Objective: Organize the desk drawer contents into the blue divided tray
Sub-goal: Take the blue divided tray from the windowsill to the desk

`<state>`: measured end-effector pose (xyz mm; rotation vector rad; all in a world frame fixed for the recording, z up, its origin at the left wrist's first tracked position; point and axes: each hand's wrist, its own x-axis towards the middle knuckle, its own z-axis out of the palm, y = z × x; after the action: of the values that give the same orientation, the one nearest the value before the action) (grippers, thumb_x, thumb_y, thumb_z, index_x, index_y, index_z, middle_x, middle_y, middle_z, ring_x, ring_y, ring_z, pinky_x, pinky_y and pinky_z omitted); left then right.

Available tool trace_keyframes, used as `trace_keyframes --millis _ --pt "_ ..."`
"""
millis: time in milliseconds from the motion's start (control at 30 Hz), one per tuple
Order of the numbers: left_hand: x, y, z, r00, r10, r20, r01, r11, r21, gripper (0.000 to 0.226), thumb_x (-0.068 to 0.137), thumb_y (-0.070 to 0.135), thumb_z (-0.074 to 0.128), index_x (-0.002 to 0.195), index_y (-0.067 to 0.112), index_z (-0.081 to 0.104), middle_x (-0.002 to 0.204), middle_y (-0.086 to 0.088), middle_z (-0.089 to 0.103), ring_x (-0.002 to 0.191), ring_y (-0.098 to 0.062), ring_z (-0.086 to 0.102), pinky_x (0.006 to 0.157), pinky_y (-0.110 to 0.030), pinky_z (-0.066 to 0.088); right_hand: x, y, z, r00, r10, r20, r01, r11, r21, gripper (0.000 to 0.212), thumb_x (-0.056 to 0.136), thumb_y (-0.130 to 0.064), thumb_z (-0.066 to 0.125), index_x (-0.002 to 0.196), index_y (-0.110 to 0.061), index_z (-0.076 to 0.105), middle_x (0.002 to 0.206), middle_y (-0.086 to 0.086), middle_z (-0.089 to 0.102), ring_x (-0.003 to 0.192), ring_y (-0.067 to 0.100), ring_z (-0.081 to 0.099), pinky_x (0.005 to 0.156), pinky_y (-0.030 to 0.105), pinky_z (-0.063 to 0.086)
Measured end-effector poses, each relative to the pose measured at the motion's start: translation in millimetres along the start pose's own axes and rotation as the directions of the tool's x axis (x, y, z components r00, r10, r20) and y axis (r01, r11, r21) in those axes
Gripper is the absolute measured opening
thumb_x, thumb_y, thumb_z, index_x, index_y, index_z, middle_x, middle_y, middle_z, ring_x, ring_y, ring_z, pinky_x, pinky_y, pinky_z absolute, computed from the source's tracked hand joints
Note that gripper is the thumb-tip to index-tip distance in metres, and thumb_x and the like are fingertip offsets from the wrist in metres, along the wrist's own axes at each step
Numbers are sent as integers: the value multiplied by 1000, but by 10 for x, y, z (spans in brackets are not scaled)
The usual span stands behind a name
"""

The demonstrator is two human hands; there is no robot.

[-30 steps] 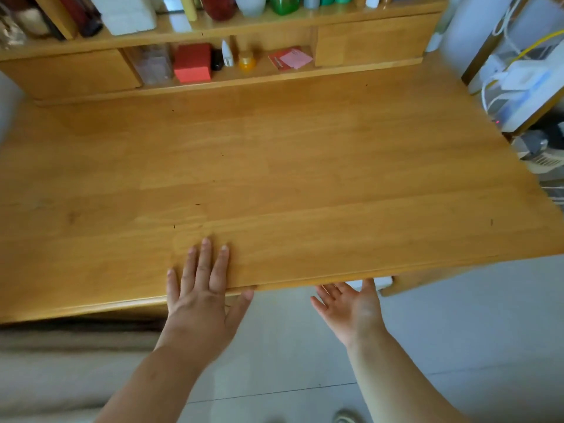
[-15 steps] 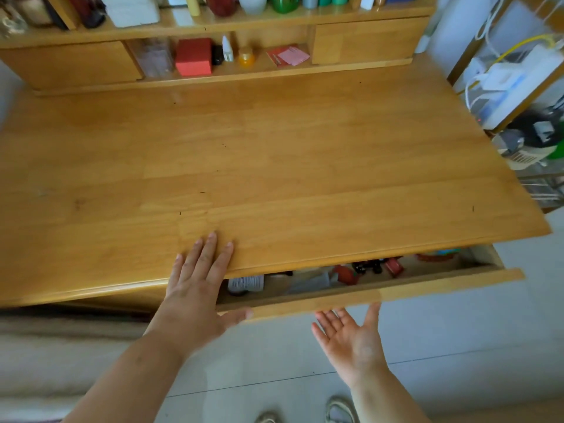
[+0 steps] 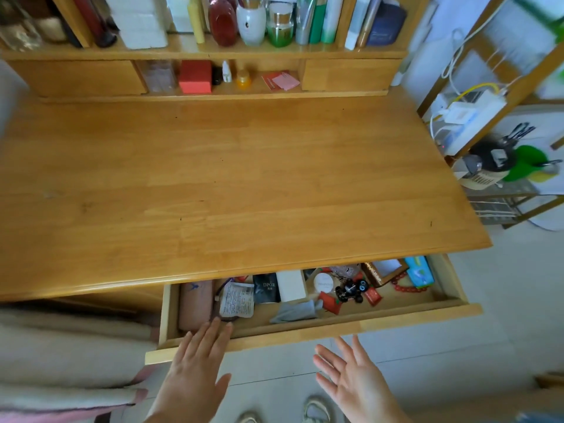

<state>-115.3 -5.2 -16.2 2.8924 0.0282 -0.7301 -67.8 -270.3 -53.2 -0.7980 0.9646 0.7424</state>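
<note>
Drawer (image 3: 305, 331): pulled out under tabletop (image 3: 244, 178), full of small things.
Left hand (image 3: 195, 367): grip spread, fingertips over drawer's front edge.
Right hand (image 3: 351, 377): grip spread, holding nothing.

We see desk top (image 3: 244, 178) & drawer (image 3: 305, 331) in honey wood w/ smooth satin varnish. Inside: glossy black sachet (image 3: 266, 288), matt white box (image 3: 291, 285), printed paper packet (image 3: 237, 300), shiny red beads (image 3: 407, 285).
</note>
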Motion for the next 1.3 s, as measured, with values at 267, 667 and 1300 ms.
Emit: trace_keyframes --millis 267,667,1300 --pt "-1141 -90 -534 957 -269 -107 204 889 -409 54 92 44 48 143 42 27 140 18 43 116 3 50 99 -17 40 -1182 -192 293 954 -228 196 273 387 -881 14 95 -30 52 101 -21 62 87 -3 71 68 11 64 68 24 48" --pt "-4017 1055 -262 435 -899 -58 481 286 -829 21 89 35 58 108 45 56 96 28 61 81 10 58 79 -13 46 -2206 483 1091 695 517 500 718 -537 -443 11 89 -45 56 99 -47 57 97 -21 63 83 -16 55 73 4 42" --pt "-7920 2938 2301 -344 -836 428 185 -507 -842 31 82 30 68 82 56 52 74 20 66 73 6 59 66 -6 44 -4341 4999 -203 268 953 141 899 -300 320 10 88 -41 58 96 -41 63 88 -19 67 81 -7 59 78 13 47"
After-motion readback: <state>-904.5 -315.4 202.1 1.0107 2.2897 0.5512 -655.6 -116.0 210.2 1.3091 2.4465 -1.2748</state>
